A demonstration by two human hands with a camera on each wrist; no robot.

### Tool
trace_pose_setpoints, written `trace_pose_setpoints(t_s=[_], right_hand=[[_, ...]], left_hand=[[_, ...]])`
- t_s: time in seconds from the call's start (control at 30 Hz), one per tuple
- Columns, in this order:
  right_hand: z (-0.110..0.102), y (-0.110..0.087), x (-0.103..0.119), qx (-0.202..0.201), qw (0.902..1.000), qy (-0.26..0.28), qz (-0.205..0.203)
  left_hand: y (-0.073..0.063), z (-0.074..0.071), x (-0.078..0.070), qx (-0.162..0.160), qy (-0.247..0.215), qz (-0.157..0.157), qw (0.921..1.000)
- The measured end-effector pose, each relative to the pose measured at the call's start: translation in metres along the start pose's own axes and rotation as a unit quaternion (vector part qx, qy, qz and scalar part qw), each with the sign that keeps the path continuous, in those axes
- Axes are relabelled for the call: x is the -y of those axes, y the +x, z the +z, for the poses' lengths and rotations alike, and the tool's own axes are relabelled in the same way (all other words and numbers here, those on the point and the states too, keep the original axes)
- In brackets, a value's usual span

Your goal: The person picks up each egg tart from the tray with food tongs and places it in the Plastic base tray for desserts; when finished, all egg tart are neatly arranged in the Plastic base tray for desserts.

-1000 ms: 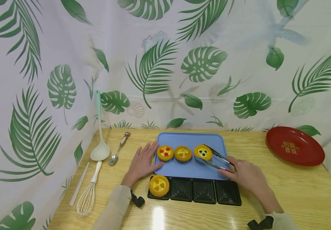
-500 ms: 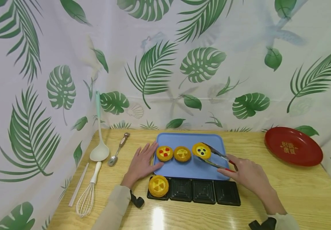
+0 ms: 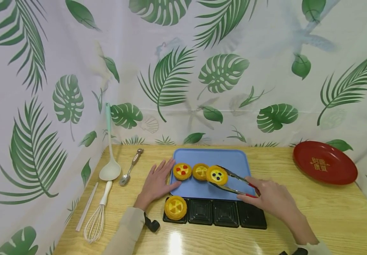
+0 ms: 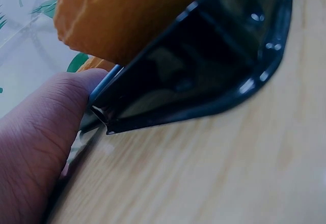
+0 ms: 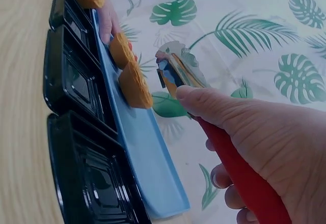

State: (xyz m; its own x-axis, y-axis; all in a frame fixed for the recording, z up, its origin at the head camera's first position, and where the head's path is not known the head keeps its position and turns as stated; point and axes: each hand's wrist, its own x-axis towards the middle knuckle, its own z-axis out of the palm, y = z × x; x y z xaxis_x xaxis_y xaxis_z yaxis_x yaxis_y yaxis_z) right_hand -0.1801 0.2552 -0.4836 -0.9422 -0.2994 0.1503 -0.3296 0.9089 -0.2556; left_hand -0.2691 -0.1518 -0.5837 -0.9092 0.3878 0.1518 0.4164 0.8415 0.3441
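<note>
My right hand [image 3: 271, 198] grips the red handles of metal tongs [image 3: 237, 177]. Between the tongs' tips sits an egg tart [image 3: 216, 170] topped with dark berries; in the right wrist view it is mostly hidden and the tongs are lifted above the blue tray [image 3: 215, 156]. On that tray stand a tart with red pieces [image 3: 182, 171] and a tart with yellow wedges [image 3: 200, 171]. My left hand [image 3: 156, 182] lies with straightened fingers along the tray's left edge, thumb touching it. Just in front, a black compartment box [image 3: 201, 211] holds another yellow-wedge tart [image 3: 175, 208] in its leftmost compartment.
Left on the wooden table lie a ladle [image 3: 110, 170], a small metal scoop [image 3: 125, 179], a whisk [image 3: 95, 225] and a pale stick [image 3: 87, 207]. A red oval plate [image 3: 333, 164] leans at the back right. A leaf-print cloth [image 3: 183, 71] hangs behind.
My right hand has lifted the berry tart with the tongs and carried it left, towards the middle tart. The left hand stays put.
</note>
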Motion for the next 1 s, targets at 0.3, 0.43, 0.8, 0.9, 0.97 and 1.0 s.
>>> trace_pose_setpoints(t_s=[0.3, 0.43, 0.8, 0.9, 0.97, 1.0], right_hand=[[0.001, -0.017, 0.023, 0.022, 0.9983, -0.009, -0.053], [0.005, -0.025, 0.031, 0.048, 0.9961, 0.003, -0.074], [0.020, -0.034, 0.043, 0.103, 0.9933, 0.006, -0.051], [0.024, -0.038, 0.045, 0.095, 0.9940, -0.005, -0.054], [0.025, -0.038, 0.046, 0.093, 0.9943, -0.007, -0.051], [0.026, -0.039, 0.046, 0.093, 0.9944, -0.007, -0.050]], left_hand=[[-0.002, 0.000, 0.002, -0.003, 0.003, -0.003, 1.0000], [-0.001, 0.000, 0.003, 0.001, 0.006, -0.004, 1.0000], [0.003, 0.001, 0.004, 0.005, 0.007, -0.006, 0.9999], [0.002, 0.002, 0.003, 0.009, 0.004, -0.006, 0.9999], [0.002, 0.002, 0.003, 0.007, 0.002, -0.005, 1.0000], [0.002, 0.002, 0.003, 0.009, 0.004, -0.005, 0.9999]])
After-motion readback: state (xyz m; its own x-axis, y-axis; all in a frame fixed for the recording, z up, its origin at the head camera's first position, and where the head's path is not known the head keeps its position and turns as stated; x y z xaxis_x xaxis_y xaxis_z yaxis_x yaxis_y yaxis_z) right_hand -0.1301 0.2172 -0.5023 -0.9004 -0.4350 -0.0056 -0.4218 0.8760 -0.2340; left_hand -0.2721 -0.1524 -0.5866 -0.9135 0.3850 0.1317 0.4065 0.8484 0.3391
